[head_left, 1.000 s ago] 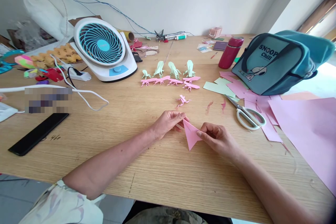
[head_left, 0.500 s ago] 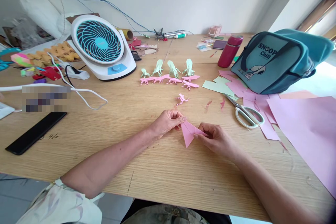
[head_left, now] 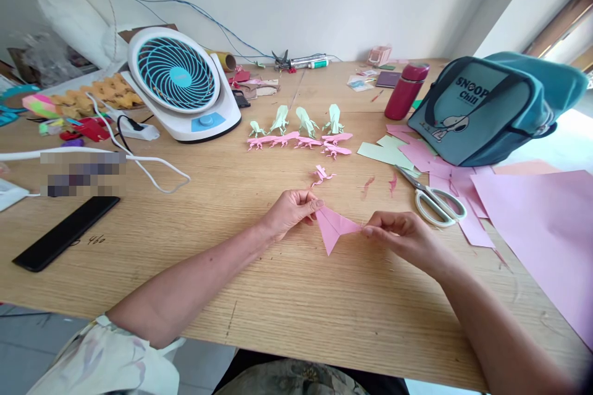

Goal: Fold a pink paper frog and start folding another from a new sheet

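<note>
A folded pink paper piece with a downward point lies just above the wooden table. My left hand pinches its left corner and my right hand pinches its right tip, fingers pressed together. A small finished pink paper figure lies just beyond my hands. Farther back, a row of pink folded figures lies in front of several pale green ones.
White-handled scissors lie right of my hands among pink paper sheets and green scraps. A teal bag and red bottle stand at back right. A desk fan, white cable and black phone sit at left.
My right hand has slid rightward along the pink paper, from its middle out to its right tip, drawing that flap out to a point. My left hand keeps its pinch.
</note>
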### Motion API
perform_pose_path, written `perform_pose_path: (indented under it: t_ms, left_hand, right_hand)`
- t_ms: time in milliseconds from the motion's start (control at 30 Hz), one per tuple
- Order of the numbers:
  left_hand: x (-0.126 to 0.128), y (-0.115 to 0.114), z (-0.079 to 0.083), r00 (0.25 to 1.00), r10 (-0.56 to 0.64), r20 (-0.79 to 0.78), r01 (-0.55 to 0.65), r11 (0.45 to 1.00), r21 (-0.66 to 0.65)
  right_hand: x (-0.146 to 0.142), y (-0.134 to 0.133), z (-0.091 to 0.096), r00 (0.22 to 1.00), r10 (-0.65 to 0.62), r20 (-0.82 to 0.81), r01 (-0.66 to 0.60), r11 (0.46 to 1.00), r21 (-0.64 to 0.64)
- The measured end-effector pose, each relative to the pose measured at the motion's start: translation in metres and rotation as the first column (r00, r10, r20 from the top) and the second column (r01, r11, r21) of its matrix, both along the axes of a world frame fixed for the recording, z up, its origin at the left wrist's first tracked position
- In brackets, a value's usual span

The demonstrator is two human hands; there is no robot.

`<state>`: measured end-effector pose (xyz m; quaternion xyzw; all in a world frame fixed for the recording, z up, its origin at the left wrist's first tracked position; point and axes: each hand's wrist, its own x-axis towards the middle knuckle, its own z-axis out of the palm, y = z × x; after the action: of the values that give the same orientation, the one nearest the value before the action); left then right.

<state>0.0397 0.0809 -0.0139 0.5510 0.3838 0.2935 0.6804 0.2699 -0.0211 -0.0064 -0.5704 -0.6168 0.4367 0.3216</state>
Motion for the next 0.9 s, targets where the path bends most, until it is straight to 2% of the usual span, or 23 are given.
perform_pose_path:
  t_ms: [100, 267, 633, 700, 900]
  left_hand:
    - [0.001, -0.001, -0.001, 0.998, -0.046, -0.037, 0.048, 0.998, 0.035]
    - [0.003, -0.004, -0.005, 0.991, -0.097, -0.089, 0.107, 0.988, 0.11]
    - [0.0, -0.003, -0.003, 0.993, -0.093, -0.076, 0.098, 0.992, 0.074]
    - [0.0, -0.003, -0.003, 0.996, -0.067, -0.056, 0.071, 0.995, 0.074]
    - [0.001, -0.006, -0.001, 0.994, 0.109, 0.007, -0.109, 0.99, 0.094]
  right_hand:
    - [-0.004, 0.001, -0.002, 0.999, -0.039, 0.016, 0.038, 0.998, 0.04]
    - [-0.014, 0.001, -0.015, 0.993, 0.001, 0.121, -0.01, 0.997, 0.077]
    - [-0.01, 0.0, -0.012, 0.99, 0.068, 0.124, -0.072, 0.997, 0.026]
    - [-0.01, 0.0, -0.013, 0.991, 0.063, 0.118, -0.067, 0.997, 0.027]
    - [-0.01, 0.001, -0.015, 0.991, 0.037, 0.128, -0.044, 0.998, 0.052]
